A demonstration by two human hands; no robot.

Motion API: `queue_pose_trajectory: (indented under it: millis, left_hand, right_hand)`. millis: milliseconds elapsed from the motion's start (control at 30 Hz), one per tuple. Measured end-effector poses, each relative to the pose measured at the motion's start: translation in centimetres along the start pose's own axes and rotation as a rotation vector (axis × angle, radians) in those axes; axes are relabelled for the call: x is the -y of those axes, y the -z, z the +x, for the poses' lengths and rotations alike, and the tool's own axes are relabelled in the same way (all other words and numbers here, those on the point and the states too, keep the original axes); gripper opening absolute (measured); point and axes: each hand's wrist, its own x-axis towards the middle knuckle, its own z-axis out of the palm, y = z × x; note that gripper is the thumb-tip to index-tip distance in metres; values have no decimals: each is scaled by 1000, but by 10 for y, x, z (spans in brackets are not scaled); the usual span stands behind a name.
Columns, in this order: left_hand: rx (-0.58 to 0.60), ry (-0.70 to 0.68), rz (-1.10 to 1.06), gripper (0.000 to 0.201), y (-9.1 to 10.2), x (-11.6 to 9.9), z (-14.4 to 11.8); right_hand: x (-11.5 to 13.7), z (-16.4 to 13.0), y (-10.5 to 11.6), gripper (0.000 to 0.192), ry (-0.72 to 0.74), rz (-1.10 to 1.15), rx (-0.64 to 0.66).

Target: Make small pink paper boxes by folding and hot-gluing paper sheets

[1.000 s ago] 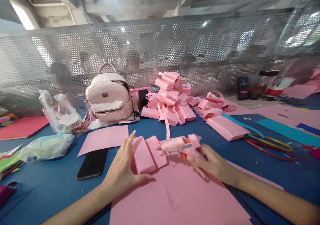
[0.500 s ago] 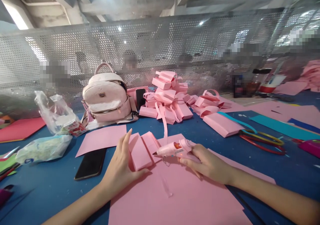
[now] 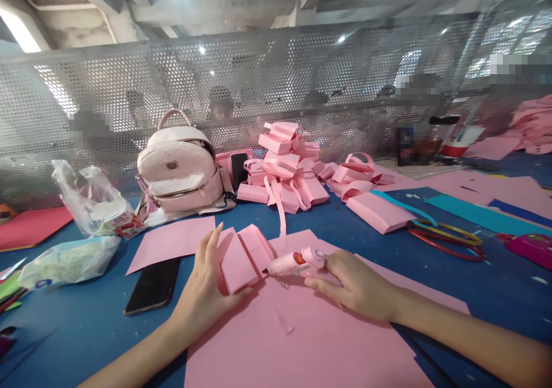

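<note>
My right hand [image 3: 351, 281] is wrapped round a pink hot glue gun [image 3: 297, 261]. The gun's dark nozzle points left, at the near right edge of a folded pink paper box [image 3: 237, 261]. Along the box's left side rest the fingers of my left hand [image 3: 211, 279], with the thumb across its near edge, so the box is held between them. An upright paper flap [image 3: 255, 247] stands on the box's right side. Beneath it all lie large pink paper sheets [image 3: 310, 342], with a clear strand of glue [image 3: 283, 322] on top.
A black phone [image 3: 153, 287] lies left under a pink sheet. Behind are a pale backpack [image 3: 176, 166], a pile of pink paper boxes [image 3: 284, 169] and a perforated metal screen [image 3: 259, 60]. To the right are coloured rings [image 3: 448, 241] and a magenta tool [image 3: 532, 250].
The glue gun's nozzle has come lower and closer to the box's near right edge. My left hand keeps its hold on the box. The whole view has shifted slightly.
</note>
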Motion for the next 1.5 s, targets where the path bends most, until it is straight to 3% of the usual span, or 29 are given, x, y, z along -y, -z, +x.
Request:
queue_pose_trajectory:
  millis: [600, 1500]
  left_hand:
    - [3, -11, -29, 101, 1, 1, -1]
    - [5, -3, -73, 102, -2, 5, -1]
  right_hand:
    - [7, -2, 1, 29, 1, -62, 53]
    - [3, -3, 3, 31, 9, -72, 2]
